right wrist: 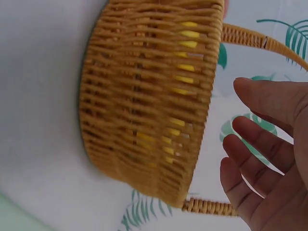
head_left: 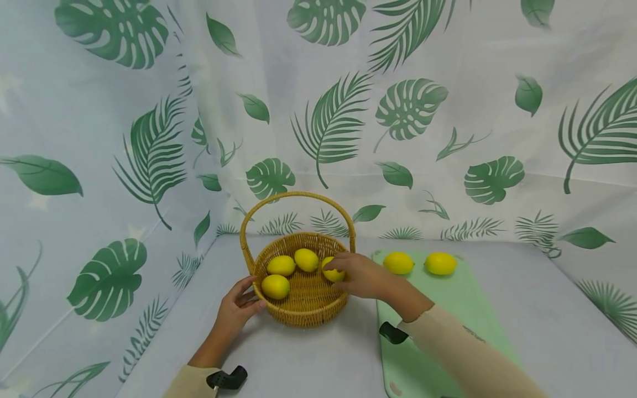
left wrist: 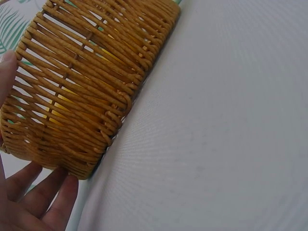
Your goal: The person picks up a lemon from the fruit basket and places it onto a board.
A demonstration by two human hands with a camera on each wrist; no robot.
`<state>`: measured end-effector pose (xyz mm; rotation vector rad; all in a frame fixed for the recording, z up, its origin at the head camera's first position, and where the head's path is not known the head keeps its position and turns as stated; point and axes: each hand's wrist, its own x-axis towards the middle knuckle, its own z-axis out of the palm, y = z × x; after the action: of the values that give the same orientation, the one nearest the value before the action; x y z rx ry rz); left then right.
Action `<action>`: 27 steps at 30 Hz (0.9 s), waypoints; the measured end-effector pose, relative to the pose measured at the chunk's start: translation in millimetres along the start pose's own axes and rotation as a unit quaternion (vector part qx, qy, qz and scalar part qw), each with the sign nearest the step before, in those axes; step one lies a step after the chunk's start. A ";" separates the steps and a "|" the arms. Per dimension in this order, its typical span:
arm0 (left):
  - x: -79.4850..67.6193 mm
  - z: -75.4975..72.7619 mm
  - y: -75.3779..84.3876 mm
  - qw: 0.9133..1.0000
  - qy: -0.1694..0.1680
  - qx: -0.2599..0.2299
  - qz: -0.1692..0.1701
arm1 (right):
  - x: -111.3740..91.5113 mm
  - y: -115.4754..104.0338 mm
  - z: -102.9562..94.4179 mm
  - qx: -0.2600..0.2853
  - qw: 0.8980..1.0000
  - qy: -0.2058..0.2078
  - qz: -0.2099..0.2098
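A round wicker basket (head_left: 306,318) with a tall arched handle stands on the table, holding several yellow lemons (head_left: 276,287). My left hand (head_left: 234,309) touches the basket's left side, its fingertips against the outer weave and the thumb spread apart near the rim. Over the right part of the basket, my right hand (head_left: 360,275) reaches past the rim, and its fingers overlap one lemon (head_left: 330,270) in the head view. From the right wrist, the thumb and loosely bent fingers (right wrist: 262,130) show apart with nothing between them.
A light green cutting board (head_left: 423,331) lies right of the basket, partly under my right forearm. Two more lemons, one on the left (head_left: 398,263) and one on the right (head_left: 440,263), sit at its far end. Leaf-patterned curtains (head_left: 328,127) rise behind and to the left.
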<state>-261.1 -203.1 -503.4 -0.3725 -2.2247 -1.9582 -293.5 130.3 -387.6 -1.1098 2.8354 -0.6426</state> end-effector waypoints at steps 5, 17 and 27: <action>0.3 -0.3 -3.1 1.000 0.002 -0.001 0.000 | 8.8 -4.7 8.6 -0.004 1.000 -0.009 -0.023; 1.7 0.7 -6.7 1.000 0.006 0.003 0.020 | 28.9 -18.5 22.1 -0.006 0.999 -0.044 -0.022; 2.5 -0.5 -5.2 1.000 0.004 -0.006 0.007 | 42.5 -32.0 30.7 -0.020 0.997 -0.056 -0.044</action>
<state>-265.0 -204.0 -507.6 -0.3794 -2.2006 -1.9635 -299.1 70.1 -398.2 -1.2406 2.7313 -0.5127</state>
